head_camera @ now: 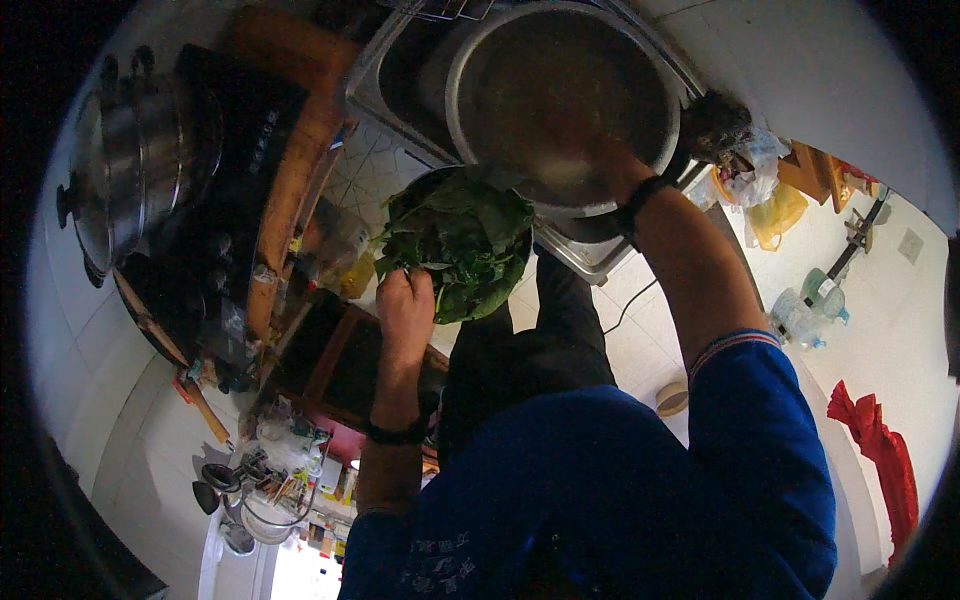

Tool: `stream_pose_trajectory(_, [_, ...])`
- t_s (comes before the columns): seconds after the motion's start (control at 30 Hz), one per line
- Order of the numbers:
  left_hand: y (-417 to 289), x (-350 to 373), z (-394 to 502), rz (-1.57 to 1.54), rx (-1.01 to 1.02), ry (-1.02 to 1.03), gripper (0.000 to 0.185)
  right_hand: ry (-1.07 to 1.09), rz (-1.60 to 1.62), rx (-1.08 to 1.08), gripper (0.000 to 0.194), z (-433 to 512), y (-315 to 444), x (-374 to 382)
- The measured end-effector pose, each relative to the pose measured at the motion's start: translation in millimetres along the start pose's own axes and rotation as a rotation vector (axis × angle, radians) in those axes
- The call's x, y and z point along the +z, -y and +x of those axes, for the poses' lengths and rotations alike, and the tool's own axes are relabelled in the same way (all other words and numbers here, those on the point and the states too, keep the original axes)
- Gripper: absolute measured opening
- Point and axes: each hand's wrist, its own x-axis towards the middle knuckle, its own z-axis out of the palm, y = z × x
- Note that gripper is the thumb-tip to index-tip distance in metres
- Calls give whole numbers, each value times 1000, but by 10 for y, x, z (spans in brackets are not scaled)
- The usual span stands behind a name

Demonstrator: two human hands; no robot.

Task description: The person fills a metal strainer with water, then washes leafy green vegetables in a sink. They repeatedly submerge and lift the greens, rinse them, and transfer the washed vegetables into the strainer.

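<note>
My left hand (406, 300) grips the near-left rim of a bowl or basin heaped with green leafy vegetables (465, 244); the leaves hide most of that vessel. A large round metal basin (452, 97) sits in the stainless steel sink (581, 251), just beyond the leaves. My right hand (615, 161) reaches over the right rim of this basin and down into it. Dark, murky water seems to cover its fingers, and whether they hold anything is hidden. A pale patch shows in the basin beside the hand.
At the left, a tiered metal steamer pot (135, 157) stands on a black cooktop (262, 112) by a wooden counter edge (281, 225). A wok with a wooden handle (204, 412) lies lower left. Plastic bags (776, 214) and plastic bottles (821, 292) are at the right.
</note>
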Motion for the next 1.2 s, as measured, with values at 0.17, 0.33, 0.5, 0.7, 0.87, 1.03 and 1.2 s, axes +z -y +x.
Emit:
stream_pose_trajectory(0.17, [-87, -16, 29, -32, 87, -26, 29, 213, 237, 88, 25, -295, 198, 242])
stream_pose_trajectory(0.33, [-172, -31, 46, 46, 133, -49, 30, -137, 411, -28, 24, -378, -153, 382])
stream_pose_trajectory(0.5, [-164, -4, 24, 35, 97, -13, 30, -297, -377, 229, 31, -118, -539, -340])
stream_pose_trajectory(0.7, [44, 111, 11, 90, 93, 0, 31, -496, -347, 334, 31, 308, -378, -681])
stream_pose_trajectory(0.87, [53, 127, -42, 50, 86, 49, 36, -707, -453, 170, 28, 302, -398, -259])
stream_pose_trajectory(1.03, [-210, 89, -72, 93, 68, 22, 31, -52, -623, 10, 25, -45, -251, -254])
stream_pose_trajectory(1.2, [-481, 21, -47, 128, 124, 63, 33, 31, -357, 49, 21, -795, 457, -488])
